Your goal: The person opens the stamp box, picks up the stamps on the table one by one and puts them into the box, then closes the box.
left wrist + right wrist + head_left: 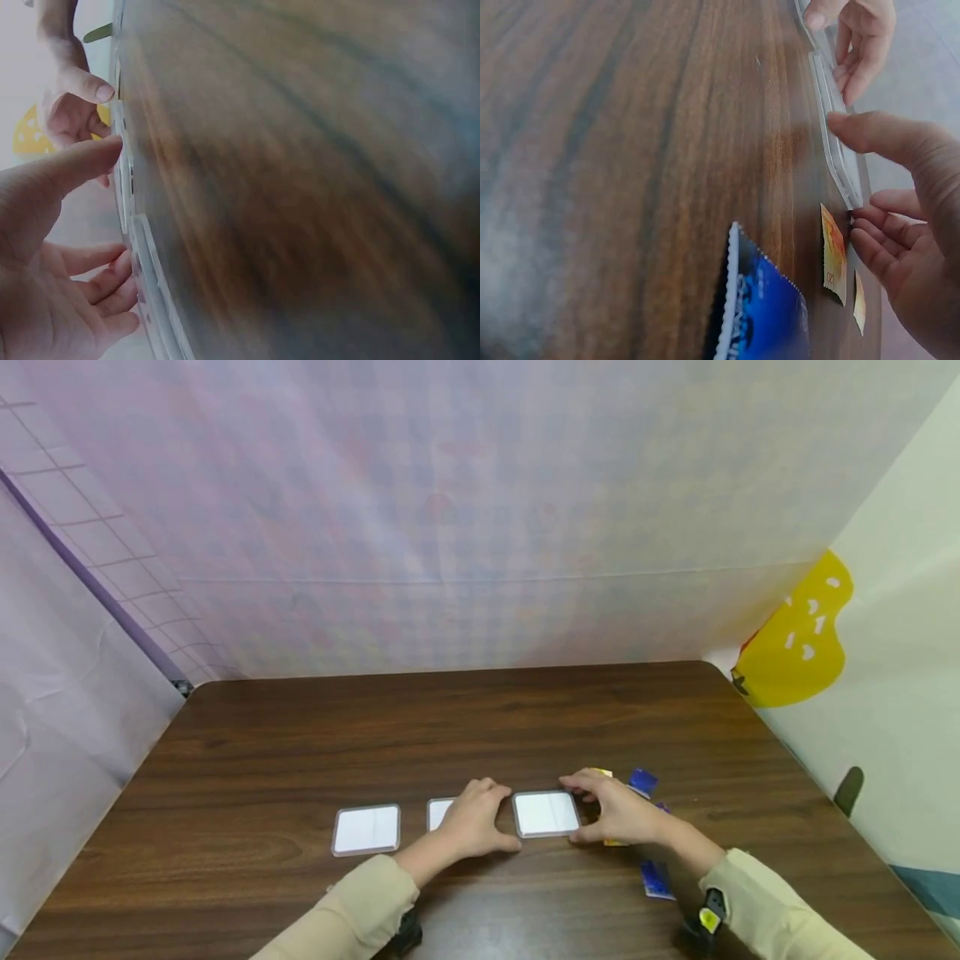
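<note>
A flat clear plastic case with a white insert (546, 814) lies on the table between my two hands. My left hand (474, 818) holds it at its left corners, thumb at the near edge and forefinger at the far edge. My right hand (618, 810) grips the right corners the same way, its thumb against the case's near rim (831, 142) in the right wrist view. A second such case (437, 814) is partly covered by my left hand. Farther left lies a third case (367, 831), fully visible.
Beside and under my right hand lie several small stamps with perforated edges, among them a blue stamp (657, 881) and a yellow-orange stamp (834, 259). Beneath everything is a brown wooden table (420, 718). A pale patterned curtain (465, 527) hangs behind its far edge.
</note>
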A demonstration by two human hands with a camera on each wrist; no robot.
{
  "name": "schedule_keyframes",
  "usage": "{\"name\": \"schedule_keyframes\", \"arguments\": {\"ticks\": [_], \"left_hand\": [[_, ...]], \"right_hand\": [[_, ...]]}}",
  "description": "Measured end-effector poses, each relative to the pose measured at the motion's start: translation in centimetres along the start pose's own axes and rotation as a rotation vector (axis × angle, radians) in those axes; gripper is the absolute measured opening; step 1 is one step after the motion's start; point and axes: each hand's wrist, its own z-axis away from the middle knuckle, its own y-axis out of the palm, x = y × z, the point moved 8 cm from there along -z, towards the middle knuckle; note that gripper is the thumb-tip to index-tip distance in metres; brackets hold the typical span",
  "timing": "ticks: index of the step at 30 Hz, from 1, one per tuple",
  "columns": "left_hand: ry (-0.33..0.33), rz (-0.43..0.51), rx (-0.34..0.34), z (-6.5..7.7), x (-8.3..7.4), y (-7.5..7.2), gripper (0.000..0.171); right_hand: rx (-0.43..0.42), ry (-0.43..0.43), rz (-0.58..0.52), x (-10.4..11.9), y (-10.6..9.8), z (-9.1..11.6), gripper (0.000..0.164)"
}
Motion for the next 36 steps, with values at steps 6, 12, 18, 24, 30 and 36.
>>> {"name": "schedule_keyframes", "arguments": {"ticks": [6,12,18,24,30,36], "left_hand": [[-0.030,-0.009,-0.023,-0.53,-0.02,0.29,0.068],[-0.038,0.024,-0.032,-0.78,-0.17,0.37,0.062],[-0.056,0.040,-0.030,-0.75,-0.08,0.45,0.060],[-0.063,0.044,-0.036,-0.66,0.01,0.46,0.060],[-0.073,0.042,-0.040,-0.56,-0.01,0.53,0.061],[-0.074,0.045,-0.052,-0.53,0.04,0.49,0.062]], "right_hand": [[0.017,0.007,0.032,-0.25,0.22,-0.31,0.064],[0.019,0.017,0.054,-0.33,0.25,-0.57,0.053],[0.012,0.022,0.072,-0.33,0.18,-0.69,0.052],[0.024,0.008,0.066,-0.14,0.20,-0.80,0.051],[0.028,-0.023,0.076,0.13,0.17,-0.94,0.050],[0.029,-0.035,0.087,0.17,0.03,-1.04,0.049]]}}
